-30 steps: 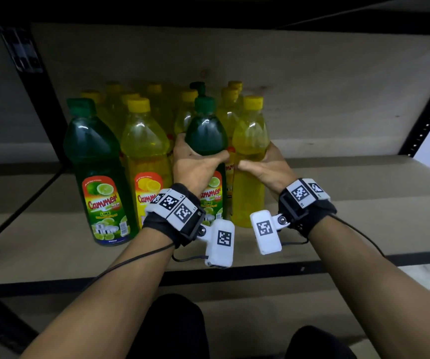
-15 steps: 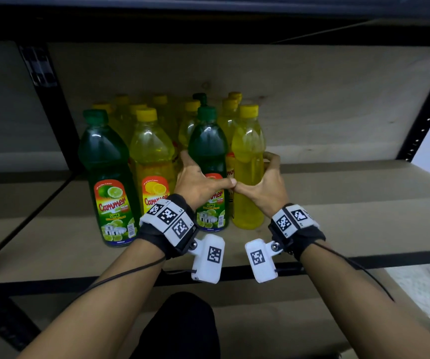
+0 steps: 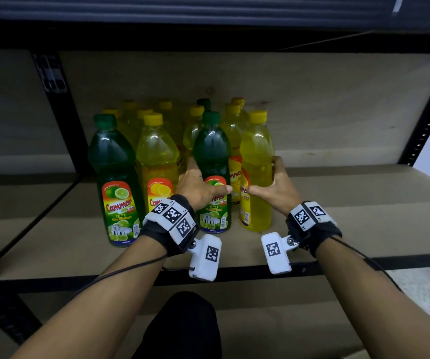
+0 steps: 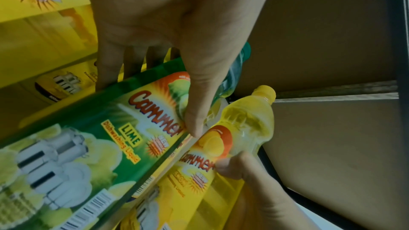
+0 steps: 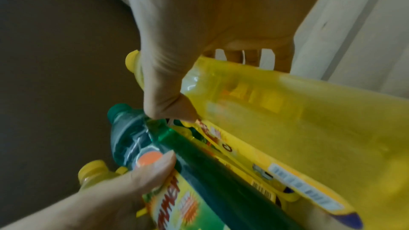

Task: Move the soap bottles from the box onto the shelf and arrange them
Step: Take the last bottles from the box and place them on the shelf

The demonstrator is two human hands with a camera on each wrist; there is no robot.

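On the cardboard-lined shelf (image 3: pixel 338 229) stand several soap bottles, yellow and green. My left hand (image 3: pixel 198 187) grips a green lime bottle (image 3: pixel 212 151) in the front row, thumb across its label (image 4: pixel 155 128), fingers behind it. My right hand (image 3: pixel 273 187) grips the yellow bottle (image 3: pixel 256 156) beside it on the right, thumb in front, fingers round its far side (image 5: pixel 265 111). Both bottles stand upright on the shelf, side by side. Another green bottle (image 3: pixel 113 177) and a yellow bottle (image 3: pixel 157 164) stand further left in the front row.
Black shelf uprights (image 3: pixel 61 112) (image 3: pixel 426 120) flank the bay, and a dark upper shelf (image 3: pixel 208 27) hangs overhead. Bare cardboard stretches to the right of the bottles and along the shelf's front edge (image 3: pixel 234 273). My dark-clothed knees (image 3: pixel 182 325) are below.
Both hands have slid lower down the bottles, and their thumbs have drawn slightly apart. The two bottles have moved slightly forward and now stand on the shelf in the front row.
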